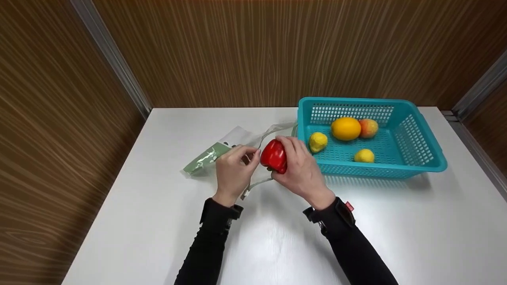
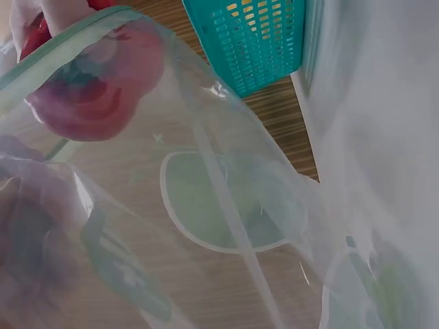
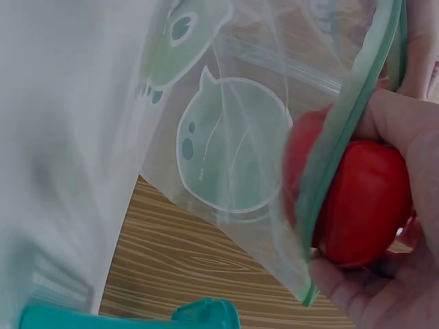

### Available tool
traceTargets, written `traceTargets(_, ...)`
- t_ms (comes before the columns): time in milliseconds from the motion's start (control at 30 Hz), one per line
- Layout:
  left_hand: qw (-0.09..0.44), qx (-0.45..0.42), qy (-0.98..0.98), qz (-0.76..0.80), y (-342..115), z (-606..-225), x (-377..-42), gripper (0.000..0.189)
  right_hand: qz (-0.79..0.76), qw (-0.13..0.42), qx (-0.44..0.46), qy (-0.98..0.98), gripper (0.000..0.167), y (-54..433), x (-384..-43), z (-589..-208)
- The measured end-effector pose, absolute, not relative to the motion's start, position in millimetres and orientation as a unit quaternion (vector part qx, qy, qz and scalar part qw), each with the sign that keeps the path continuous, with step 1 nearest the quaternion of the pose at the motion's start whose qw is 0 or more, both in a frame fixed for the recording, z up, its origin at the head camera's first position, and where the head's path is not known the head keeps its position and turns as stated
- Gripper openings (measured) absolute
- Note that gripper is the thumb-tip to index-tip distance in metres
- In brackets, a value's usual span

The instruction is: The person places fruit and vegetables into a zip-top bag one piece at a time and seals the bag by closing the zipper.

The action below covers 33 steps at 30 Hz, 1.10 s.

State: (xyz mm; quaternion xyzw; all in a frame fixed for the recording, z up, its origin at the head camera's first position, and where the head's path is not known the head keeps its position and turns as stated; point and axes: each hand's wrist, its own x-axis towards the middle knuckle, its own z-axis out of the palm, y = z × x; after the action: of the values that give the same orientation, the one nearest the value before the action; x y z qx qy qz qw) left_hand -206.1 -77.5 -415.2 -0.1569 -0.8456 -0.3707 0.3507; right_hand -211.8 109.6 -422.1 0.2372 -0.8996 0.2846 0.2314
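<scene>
A red bell pepper (image 1: 273, 155) is gripped by my right hand (image 1: 303, 172), its green stem end turned down and toward me in the head view. In the right wrist view, the pepper (image 3: 367, 202) lies across the green zip edge of a clear zip bag (image 3: 233, 144), partly behind its film. My left hand (image 1: 235, 172) pinches the bag's edge between thumb and fingers, just left of the pepper. Green printed shapes mark the bag (image 1: 208, 158). Through the film, the left wrist view shows the pepper (image 2: 89, 103) again; the left fingers there are blurred.
To the right stands a teal plastic basket (image 1: 380, 170), close to my right hand. It contains an orange-yellow round fruit (image 1: 346, 128), a peach (image 1: 368, 128) and two small yellow fruits (image 1: 318, 142). Wood-grain panels (image 1: 253, 51) border the white table (image 1: 158, 221) at the back and sides.
</scene>
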Motion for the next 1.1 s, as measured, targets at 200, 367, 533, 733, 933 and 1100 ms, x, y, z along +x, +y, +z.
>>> traceTargets(200, 0.351, -0.176, -0.841, -0.372, -76, -414, -205, 0.006, 0.245, 0.178, 0.239, -0.922, 0.086, 103, -213, -428)
traceTargets(367, 0.349, -0.195, -0.84, -0.366, -75, -414, -204, 0.006, 0.229, 0.144, 0.234, -0.934, 0.078, 93, -217, -434)
traceTargets(533, 0.344, -0.209, -0.843, -0.358, -72, -415, -202, 0.005, 0.213, 0.16, 0.227, -0.937, 0.057, 89, -223, -444)
traceTargets(733, 0.348, -0.219, -0.84, -0.354, -71, -416, -203, 0.005, 0.214, 0.168, 0.217, -0.937, 0.051, 89, -229, -455)
traceTargets(933, 0.347, -0.224, -0.842, -0.348, -71, -417, -203, 0.005, 0.231, 0.146, 0.217, -0.937, 0.061, 89, -233, -466)
traceTargets(1100, 0.342, -0.224, -0.843, -0.349, -70, -418, -204, 0.004, 0.226, 0.171, 0.235, -0.93, 0.065, 90, -235, -475)
